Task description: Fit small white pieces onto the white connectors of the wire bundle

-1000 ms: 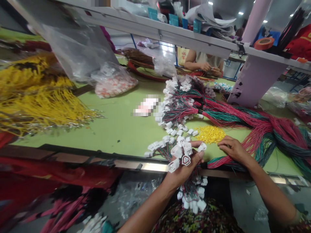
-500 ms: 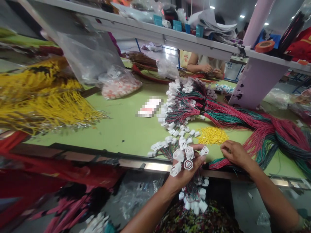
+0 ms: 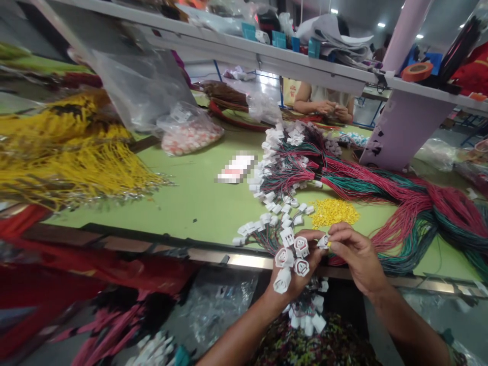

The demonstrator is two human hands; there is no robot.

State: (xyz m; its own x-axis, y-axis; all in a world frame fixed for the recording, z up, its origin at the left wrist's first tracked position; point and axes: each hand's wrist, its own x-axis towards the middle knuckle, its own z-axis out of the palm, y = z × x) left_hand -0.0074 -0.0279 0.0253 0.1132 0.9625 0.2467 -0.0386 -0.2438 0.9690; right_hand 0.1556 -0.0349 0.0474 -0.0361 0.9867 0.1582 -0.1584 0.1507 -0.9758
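Observation:
My left hand (image 3: 295, 277) is closed round several wired white plastic connectors (image 3: 284, 257), their open faces turned up. Between its thumb and forefinger one white connector (image 3: 323, 241) points to the right. My right hand (image 3: 356, 254) pinches a small yellow piece (image 3: 329, 245) against that connector's face. Just beyond the hands lies a heap of small yellow pieces (image 3: 335, 212) on the green table (image 3: 202, 198). More white connectors on wires hang below my left hand, over my lap.
A thick bundle of red and green wires (image 3: 373, 183) with white connectors runs across the right side. Yellow wires (image 3: 76, 152) lie at the left, near a bag of orange-and-white parts (image 3: 190, 133). A shelf (image 3: 229, 38) spans above; another person (image 3: 324, 104) sits opposite.
My right hand has moved left from beside the yellow heap to the connector in my left hand, bringing a yellow piece. My left hand's connectors have turned slightly.

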